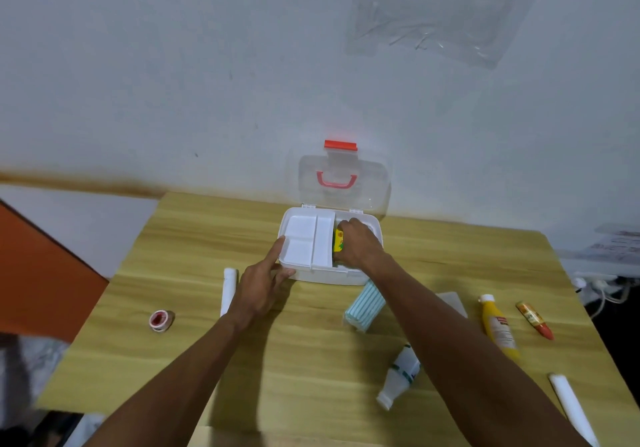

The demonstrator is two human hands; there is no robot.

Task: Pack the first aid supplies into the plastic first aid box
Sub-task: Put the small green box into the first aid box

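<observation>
A: Box (323, 275) first: it sits open at the back of the counter (194, 311), clear lid (346, 187) standing up against the wall, white tray (306, 244) filling its left half.

B: And our right hand (358, 244) is already down in the right half, beside that tray. We have its grip closed around a small yellow packet (339, 239), held upright, long axis running away from us along the tray's edge.

A: So the packet lies inside the grip and inside the box wall (how deep, we cannot tell; the hand hides the floor).

B: Our left hand (263, 285) holds nothing. Its fingers rest against the box's near-left corner, forefinger laid along the rim, steadying it, we judge.

A: Next candidates? The striped green-and-white pack (363, 306) lies just in front of the box, nearest our right hand. The yellow bottle (498, 325) and the red-tipped tube (535, 318) lie farther right.

B: The tape roll (161, 320) lies well left, closer to our left hand.
</observation>
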